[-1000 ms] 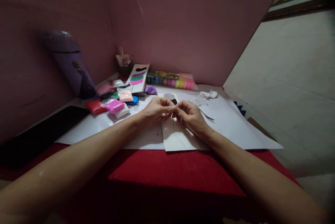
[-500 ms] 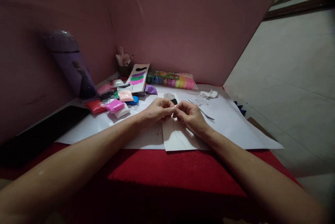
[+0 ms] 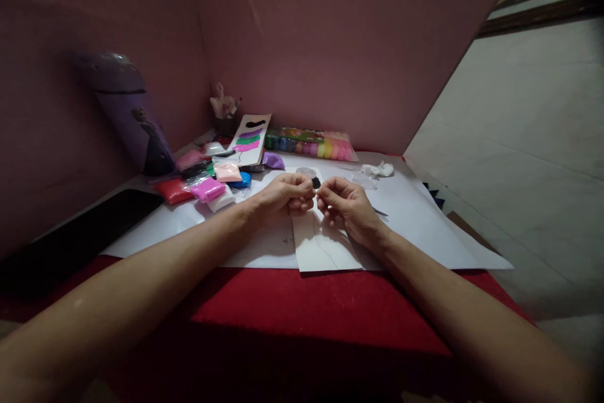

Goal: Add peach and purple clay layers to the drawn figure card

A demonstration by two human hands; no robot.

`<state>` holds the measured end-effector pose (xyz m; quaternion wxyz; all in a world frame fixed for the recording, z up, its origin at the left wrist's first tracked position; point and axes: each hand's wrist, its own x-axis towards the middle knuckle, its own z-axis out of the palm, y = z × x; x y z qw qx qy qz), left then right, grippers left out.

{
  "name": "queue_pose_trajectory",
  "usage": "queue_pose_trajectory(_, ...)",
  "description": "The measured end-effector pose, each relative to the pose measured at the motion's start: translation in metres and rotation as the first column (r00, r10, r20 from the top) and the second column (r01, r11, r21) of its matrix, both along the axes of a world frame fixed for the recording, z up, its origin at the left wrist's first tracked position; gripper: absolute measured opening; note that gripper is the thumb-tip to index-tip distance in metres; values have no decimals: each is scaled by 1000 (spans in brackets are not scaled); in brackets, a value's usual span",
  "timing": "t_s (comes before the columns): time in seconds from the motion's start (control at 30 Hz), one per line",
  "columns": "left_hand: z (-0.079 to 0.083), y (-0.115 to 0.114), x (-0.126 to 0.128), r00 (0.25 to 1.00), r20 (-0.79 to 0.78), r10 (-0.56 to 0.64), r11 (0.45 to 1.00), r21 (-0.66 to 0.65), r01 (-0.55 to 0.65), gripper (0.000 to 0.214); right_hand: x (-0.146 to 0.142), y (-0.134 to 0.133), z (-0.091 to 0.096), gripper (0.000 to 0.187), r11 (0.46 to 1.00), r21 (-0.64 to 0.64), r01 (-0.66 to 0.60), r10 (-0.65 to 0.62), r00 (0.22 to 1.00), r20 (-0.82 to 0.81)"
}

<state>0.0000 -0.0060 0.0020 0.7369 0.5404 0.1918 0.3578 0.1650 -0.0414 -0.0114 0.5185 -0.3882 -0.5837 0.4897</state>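
Note:
My left hand (image 3: 293, 193) is closed in a pinch, its thumb and fingertips pressed together above a white card (image 3: 325, 254). Facing it, a small gap away, my right hand (image 3: 343, 200) pinches too. Whatever lies between the fingertips is too small to make out. The card has a thin drawn line running down it. A black patch (image 3: 316, 183) and a grey patch (image 3: 306, 172) show at the card's far end, just beyond my fingers. Behind my right hand, thin metal tools (image 3: 380, 212) are partly hidden.
Clay packets (image 3: 207, 190) lie in a pile on the left, near a black slab (image 3: 85, 233). A painted card (image 3: 250, 141), a purple packet (image 3: 273, 161) and a pack of coloured clay (image 3: 309, 144) lie behind. Crumpled white tissue (image 3: 377, 169) is at right. A purple case (image 3: 132, 117) leans against the wall.
My hands have parted slightly at the fingertips, which touched before. My right hand has turned a little and now covers more of the metal tools.

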Motion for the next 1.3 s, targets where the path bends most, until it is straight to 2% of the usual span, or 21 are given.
queue_pose_trajectory(0.1,1,2,1,993,45,109,992,-63,-106,29,-1,0,-2,31,999,41,26,-28,998,58)
queue_pose_trajectory(0.17,0,3,2,985,39,167,983,-90,-163,27,-2,-1,-4,27,986,161,46,-73,984,164)
queue_pose_trajectory(0.27,-1,3,3,983,29,182,978,-109,-178,26,-4,-3,-5,19,923,381,59,-195,923,331)
queue_pose_trajectory(0.33,-1,2,4,982,35,184,977,-119,-178,26,-4,-5,-4,16,889,453,71,-258,893,368)
queue_pose_trajectory(0.53,1,-2,4,975,42,217,967,-146,-209,27,-4,-8,-1,12,864,498,71,-326,833,448)
queue_pose_trajectory(0.73,1,-5,7,986,31,165,975,-156,-158,18,-7,-11,-4,14,821,570,-5,-421,669,612)
queue_pose_trajectory(0.8,1,-6,8,985,39,169,976,-148,-162,17,-7,-10,-5,12,811,585,-9,-446,639,627)
queue_pose_trajectory(0.93,1,-8,9,986,39,160,979,-138,-153,17,-7,-10,-7,9,814,581,25,-439,682,585)
queue_pose_trajectory(1.03,0,-7,7,979,11,203,974,-108,-201,18,-7,-9,-7,10,802,588,105,-471,718,513)
queue_pose_trajectory(1.13,-1,-5,5,971,-10,241,968,-71,-241,16,-7,-9,-6,11,777,606,173,-526,707,473)
queue_pose_trajectory(1.3,-3,-4,3,961,-74,266,964,14,-266,16,-7,-9,-3,11,757,617,216,-574,671,469)
